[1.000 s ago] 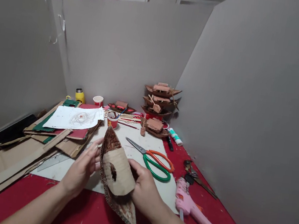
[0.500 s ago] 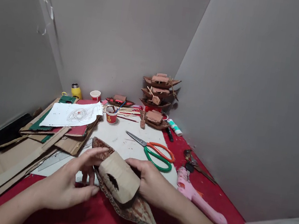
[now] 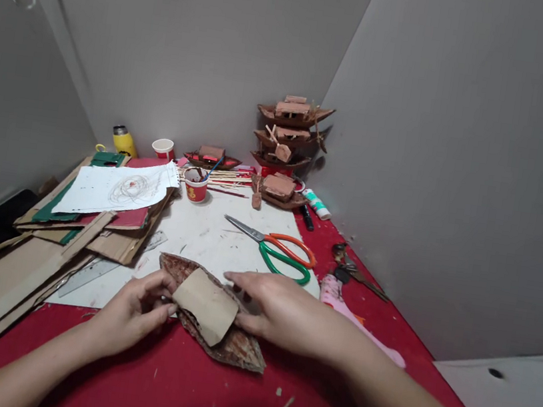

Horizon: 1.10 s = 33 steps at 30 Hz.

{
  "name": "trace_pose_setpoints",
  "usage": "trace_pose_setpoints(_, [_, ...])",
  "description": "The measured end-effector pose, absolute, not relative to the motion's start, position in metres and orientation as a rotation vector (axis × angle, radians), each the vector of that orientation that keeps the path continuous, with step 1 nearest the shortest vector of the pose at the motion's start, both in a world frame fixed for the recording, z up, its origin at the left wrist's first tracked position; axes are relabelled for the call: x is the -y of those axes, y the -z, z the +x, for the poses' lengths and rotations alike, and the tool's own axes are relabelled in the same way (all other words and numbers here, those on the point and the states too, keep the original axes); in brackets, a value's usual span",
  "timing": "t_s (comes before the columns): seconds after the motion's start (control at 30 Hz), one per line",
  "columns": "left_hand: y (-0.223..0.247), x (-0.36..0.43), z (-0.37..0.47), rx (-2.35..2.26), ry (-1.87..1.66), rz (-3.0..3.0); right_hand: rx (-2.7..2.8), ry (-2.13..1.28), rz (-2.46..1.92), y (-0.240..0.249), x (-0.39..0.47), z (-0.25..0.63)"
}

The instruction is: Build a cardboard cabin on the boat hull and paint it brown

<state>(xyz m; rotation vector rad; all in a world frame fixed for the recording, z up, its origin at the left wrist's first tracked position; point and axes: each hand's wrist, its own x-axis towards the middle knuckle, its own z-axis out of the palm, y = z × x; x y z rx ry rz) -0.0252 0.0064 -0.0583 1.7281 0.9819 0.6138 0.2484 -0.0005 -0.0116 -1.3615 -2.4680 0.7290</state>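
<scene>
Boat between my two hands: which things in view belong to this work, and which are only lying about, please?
In the work, I judge:
cardboard boat, between left hand and right hand
tan cover on it
probably also scissors, pink glue gun, cardboard pieces

Probably just lying about:
yellow bottle
black marker
white-and-green tube

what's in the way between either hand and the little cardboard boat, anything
Nothing visible: the left hand and right hand are both right at the boat, on opposite sides of its tan cover. The scissors lie beyond it, not between.
</scene>
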Motion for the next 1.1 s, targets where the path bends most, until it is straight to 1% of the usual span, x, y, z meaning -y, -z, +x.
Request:
trace_pose_setpoints(0.1, [0.065, -0.008, -0.027, -0.994, -0.593, 1.736, 2.397, -0.364, -1.449, 0.006, 0.029, 0.255])
trace_pose_setpoints(0.17, [0.066, -0.009, -0.026, -1.0, -0.597, 1.745, 2.365, -0.305, -1.291, 0.012, 0.049, 0.251])
trace_pose_setpoints(0.23, [0.067, -0.01, -0.024, -1.002, -0.606, 1.736, 2.386, -0.24, -1.122, 0.027, 0.065, 0.242])
trace_pose_setpoints(0.37, [0.068, -0.012, -0.018, -1.007, -0.636, 1.685, 2.398, 0.049, -1.158, 0.065, 0.069, 0.225])
trace_pose_setpoints(0.43, [0.067, -0.013, -0.015, -1.002, -0.646, 1.668, 2.379, 0.138, -1.16, 0.076, 0.062, 0.225])
trace_pose_setpoints(0.5, [0.065, -0.013, -0.012, -0.992, -0.637, 1.655, 2.358, 0.109, -1.137, 0.078, 0.055, 0.23])
trace_pose_setpoints(0.67, [0.06, -0.016, -0.005, -1.008, -0.672, 1.714, 2.344, -0.286, -1.104, 0.066, 0.04, 0.249])
trace_pose_setpoints(0.73, [0.061, -0.017, -0.003, -0.997, -0.698, 1.789, 2.339, -0.367, -1.109, 0.064, 0.036, 0.254])
trace_pose_setpoints(0.87, [0.067, -0.018, -0.001, -1.002, -0.754, 1.87, 2.324, -0.362, -1.101, 0.069, 0.033, 0.257])
trace_pose_setpoints(1.1, [0.076, -0.02, -0.004, -0.978, -0.805, 1.937, 2.222, -0.182, -1.078, 0.082, 0.033, 0.246])
